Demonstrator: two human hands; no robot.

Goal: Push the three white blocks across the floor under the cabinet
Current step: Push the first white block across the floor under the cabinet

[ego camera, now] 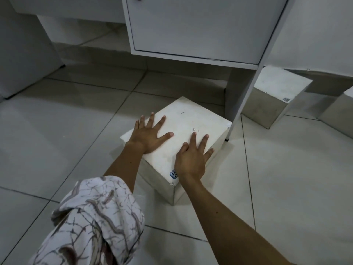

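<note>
Nearest, a patterned sleeve (95,222), rolled up above the forearm, covers the left arm. Both palms lie flat on the top face of the near white block (191,121): the left hand (149,135) by its left edge, the right hand (192,159) over the near right edge. All fingers (193,138) are spread and extended, gripping nothing; this flat contact suits pressing down and sliding rather than lifting. The block is a sharp-cornered cube with a matte, slightly scuffed top, a small blue sticker (173,174) at its near corner and faint handwriting. It rests on glossy grey floor tiles (57,131), set cornerwise, its far edge just short of the cabinet leg (246,88). Beyond, the white cabinet (191,25) stands raised, leaving a shadowed gap beneath. A second white block (277,85) sits right of the leg; a third white block (342,109), partly cut off, lies farther right.
</note>
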